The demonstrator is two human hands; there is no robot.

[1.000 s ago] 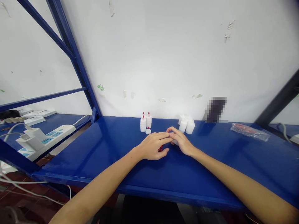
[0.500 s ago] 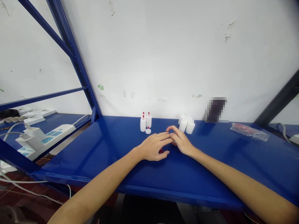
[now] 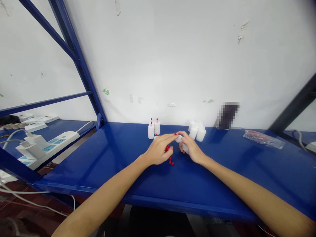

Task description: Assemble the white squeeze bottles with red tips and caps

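My right hand [image 3: 191,148] is wrapped round a small white plastic bottle [image 3: 185,149], tilted to the left, with a white nozzle cap [image 3: 178,138] and red tip [image 3: 175,134] at its upper end. My left hand [image 3: 159,149] is stretched out palm down, its fingertips at the cap and tip. Whether they press on it I cannot tell. Several small red tip caps [image 3: 167,149] lie beneath the left palm, partly hidden, and a few more red tip caps [image 3: 171,161] are nearer me. Behind the left hand, a loose white nozzle cap [image 3: 156,136] is mostly covered.
Three white bottles with red tips [image 3: 151,131] stand on the blue table [image 3: 111,158] by the wall. Several white bottles without red tips [image 3: 197,131] are grouped right of them. A clear plastic bag [image 3: 264,140] lies far right. Power strips [image 3: 53,146] occupy the left shelf.
My left hand has shifted slightly left and back, uncovering the red tip caps. The bottle's nozzle cap and red tip now show between my hands.
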